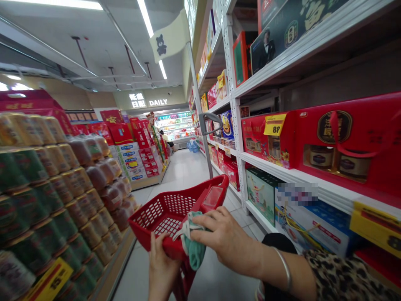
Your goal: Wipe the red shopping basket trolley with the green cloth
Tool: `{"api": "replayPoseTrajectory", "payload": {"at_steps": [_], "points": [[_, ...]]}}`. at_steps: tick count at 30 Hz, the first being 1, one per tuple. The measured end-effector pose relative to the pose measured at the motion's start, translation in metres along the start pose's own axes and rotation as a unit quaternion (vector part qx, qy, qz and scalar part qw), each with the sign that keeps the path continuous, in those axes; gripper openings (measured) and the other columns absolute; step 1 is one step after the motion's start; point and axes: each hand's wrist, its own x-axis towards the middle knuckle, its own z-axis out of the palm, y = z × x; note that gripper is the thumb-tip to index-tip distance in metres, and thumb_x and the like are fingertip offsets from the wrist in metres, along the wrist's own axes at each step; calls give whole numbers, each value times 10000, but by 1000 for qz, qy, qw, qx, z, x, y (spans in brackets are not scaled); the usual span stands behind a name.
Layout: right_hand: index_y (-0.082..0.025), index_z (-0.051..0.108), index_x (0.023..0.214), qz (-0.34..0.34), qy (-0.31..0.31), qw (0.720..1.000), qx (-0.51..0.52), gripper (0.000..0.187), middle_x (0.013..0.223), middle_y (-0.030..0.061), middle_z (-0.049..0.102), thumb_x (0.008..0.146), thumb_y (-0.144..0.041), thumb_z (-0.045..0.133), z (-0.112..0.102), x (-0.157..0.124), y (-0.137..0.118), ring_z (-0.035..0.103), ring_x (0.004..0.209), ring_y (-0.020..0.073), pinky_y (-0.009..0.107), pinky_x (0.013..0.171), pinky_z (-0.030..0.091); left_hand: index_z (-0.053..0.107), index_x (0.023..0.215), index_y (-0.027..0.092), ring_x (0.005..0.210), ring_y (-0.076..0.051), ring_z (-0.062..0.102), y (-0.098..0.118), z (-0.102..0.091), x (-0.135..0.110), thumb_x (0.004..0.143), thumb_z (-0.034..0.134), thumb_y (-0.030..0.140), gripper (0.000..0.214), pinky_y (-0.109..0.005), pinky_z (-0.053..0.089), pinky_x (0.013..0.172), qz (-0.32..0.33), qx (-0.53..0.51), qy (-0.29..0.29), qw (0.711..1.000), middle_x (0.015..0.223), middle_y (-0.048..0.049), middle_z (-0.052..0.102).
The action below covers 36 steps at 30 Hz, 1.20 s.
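Note:
A small red plastic shopping cart [175, 205] with a perforated basket stands in front of me in the aisle. My left hand [162, 261] is closed on the near rim of its basket, fingers over the edge. A crumpled green and whitish cloth [194, 248] lies over the rim to the right of that hand. My right hand [224, 238] is closed on this cloth and presses it against the cart. A grey pole [194, 79] with a handle [211, 124] and a cream bear-print flag [171, 37] rises behind the basket.
Stacked packs of cans [40, 200] line the left side. White shelves [236, 104] with red gift boxes [347, 146] run close along the right. Farther down the tiled aisle [180, 167] are box stacks [128, 161], a person, and a lit refrigerated display [175, 125].

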Motion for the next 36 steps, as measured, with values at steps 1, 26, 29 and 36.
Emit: {"api": "replayPoseTrajectory", "payload": {"at_steps": [1, 26, 29, 36], "points": [[-324, 709, 1231, 5, -1, 1000, 4, 283, 1414, 24, 692, 1043, -191, 546, 1, -2, 3, 621, 1071, 226, 402, 934, 411, 554, 1239, 274, 1415, -362, 550, -1, 0, 0, 715, 633, 340, 535, -507, 541, 1101, 7, 0, 1, 1000, 1650, -136, 393], [-279, 743, 1254, 107, 39, 986, -125, 519, 1410, 80, 703, 889, 29, 538, -15, -62, 154, 679, 1151, 228, 361, 885, 422, 559, 1204, 233, 1410, -399, 541, 22, 13, 21, 635, 757, 334, 611, -563, 474, 1163, 38, -124, -104, 986, 1606, -177, 459], [-279, 743, 1256, 171, 33, 975, -141, 537, 1405, 82, 703, 865, 26, 535, -17, -69, 171, 686, 1116, 240, 359, 843, 429, 556, 1202, 242, 1429, -401, 523, 27, 16, 24, 654, 760, 309, 588, -600, 417, 1200, 40, -123, -120, 984, 1570, -173, 496], [-267, 773, 1209, 206, 56, 966, -144, 520, 1373, 94, 718, 854, 18, 522, -12, -74, 176, 683, 1065, 247, 371, 831, 467, 553, 1196, 264, 1448, -422, 496, 27, 22, 30, 639, 800, 307, 611, -663, 337, 1228, 35, -147, -132, 980, 1584, -164, 487]]}}
